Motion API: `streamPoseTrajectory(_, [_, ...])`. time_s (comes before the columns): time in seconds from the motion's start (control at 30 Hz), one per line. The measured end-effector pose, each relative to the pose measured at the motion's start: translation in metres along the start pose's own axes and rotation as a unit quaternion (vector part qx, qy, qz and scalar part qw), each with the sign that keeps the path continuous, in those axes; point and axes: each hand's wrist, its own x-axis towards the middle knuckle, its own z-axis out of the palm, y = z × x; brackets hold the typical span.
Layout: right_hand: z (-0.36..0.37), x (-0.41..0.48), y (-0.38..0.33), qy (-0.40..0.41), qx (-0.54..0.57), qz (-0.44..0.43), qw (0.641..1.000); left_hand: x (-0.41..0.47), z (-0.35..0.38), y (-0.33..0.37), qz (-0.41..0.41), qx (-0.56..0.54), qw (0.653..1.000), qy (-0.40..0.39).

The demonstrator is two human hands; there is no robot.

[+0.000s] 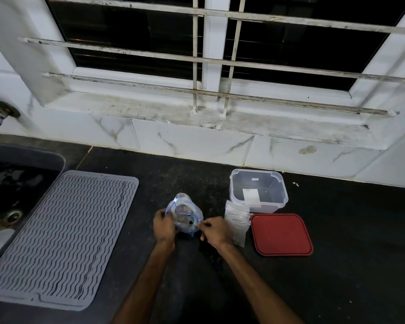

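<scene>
While left hand (164, 226) and right hand (214, 231) fingers pinch it, crinkly clear blue-rimmed bag (185, 216)

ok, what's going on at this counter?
A person holds a small zip bag over the dark counter: the left hand grips one side of its mouth, the right hand pinches the blue seal on the other. Its brownish contents are unclear. To the right sit a stack of clear bags, an open clear container and a red lid.
</scene>
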Motion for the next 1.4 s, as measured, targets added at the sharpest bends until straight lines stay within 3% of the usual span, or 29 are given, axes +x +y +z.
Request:
streamPoseTrajectory(0.27, [0.003,-0.007,-0.012,0.039,-0.115,0.003,0.993,-0.013,0.009,0.004,-0.031,0.024,0.997,-0.06])
streamPoseTrajectory(0.47, [-0.003,-0.004,-0.003,0.023,-0.034,0.035,0.999,-0.009,0.004,0.0,-0.01,0.01,0.999,-0.05])
streamPoseTrajectory(0.83, [-0.003,-0.004,-0.004,0.01,-0.018,0.022,1.0,-0.006,0.002,-0.004,0.006,0.034,0.995,-0.099])
streamPoseTrajectory(1.4, [-0.038,-0.02,-0.007,-0.076,0.111,0.003,0.991,0.001,-0.005,-0.001,-0.037,0.016,0.999,-0.02])
